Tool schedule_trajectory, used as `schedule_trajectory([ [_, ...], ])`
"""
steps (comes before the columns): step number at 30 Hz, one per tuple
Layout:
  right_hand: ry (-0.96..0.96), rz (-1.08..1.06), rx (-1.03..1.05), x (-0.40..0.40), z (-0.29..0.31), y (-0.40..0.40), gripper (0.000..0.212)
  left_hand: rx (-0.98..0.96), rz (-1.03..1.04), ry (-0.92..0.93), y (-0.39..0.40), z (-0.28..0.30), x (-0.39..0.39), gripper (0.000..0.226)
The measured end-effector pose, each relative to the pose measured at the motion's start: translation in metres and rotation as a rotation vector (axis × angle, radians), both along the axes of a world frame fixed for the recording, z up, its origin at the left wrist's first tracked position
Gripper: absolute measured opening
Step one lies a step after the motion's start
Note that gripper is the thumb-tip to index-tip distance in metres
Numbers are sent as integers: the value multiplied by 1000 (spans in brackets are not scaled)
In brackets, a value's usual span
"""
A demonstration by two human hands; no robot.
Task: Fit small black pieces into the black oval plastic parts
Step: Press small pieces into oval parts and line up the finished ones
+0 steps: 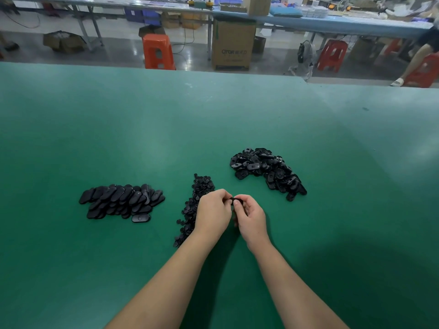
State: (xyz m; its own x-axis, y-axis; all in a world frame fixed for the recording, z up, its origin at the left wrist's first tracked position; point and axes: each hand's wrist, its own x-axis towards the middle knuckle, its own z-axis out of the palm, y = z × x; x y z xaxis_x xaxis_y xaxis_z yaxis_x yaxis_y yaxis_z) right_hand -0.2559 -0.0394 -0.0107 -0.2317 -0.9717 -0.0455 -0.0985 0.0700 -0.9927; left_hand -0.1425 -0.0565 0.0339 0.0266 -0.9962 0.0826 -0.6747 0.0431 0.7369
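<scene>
My left hand (213, 211) and my right hand (249, 218) meet over the green table (213, 119), both pinching one black oval part (234, 200) between their fingertips. Most of that part is hidden by my fingers, and any small piece in them cannot be made out. A strip of small black pieces (197, 198) lies just left of my left hand, partly covered by it. A loose heap of black oval parts (266, 170) sits to the upper right. At the left, several oval parts (121, 200) lie in neat overlapping rows.
Beyond the table's far edge stand an orange stool (158, 52), a cardboard box (234, 43), red stools (332, 55) and long workbenches. A person's leg (418, 60) shows at the far right.
</scene>
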Motion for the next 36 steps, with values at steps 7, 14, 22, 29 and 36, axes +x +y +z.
schedule_trajectory([
  [7, 18, 28, 6, 0, 0, 0, 18, -79, -122, -168, 4, -3, 4, 30],
  [14, -21, 16, 1, 1, 6, 3, 14, -193, 71, -361, 9, -1, 59, 17],
  [22, 56, 42, 10, 1, 8, 4, 13, -89, 487, -418, 2, -5, 177, 24],
  [29, 79, 38, 30, 3, 8, 5, 13, -101, 479, -386, 4, -2, 182, 25],
  [36, 146, 37, 28, 4, 10, 6, 18, 49, 49, -481, 10, -14, 134, 24],
])
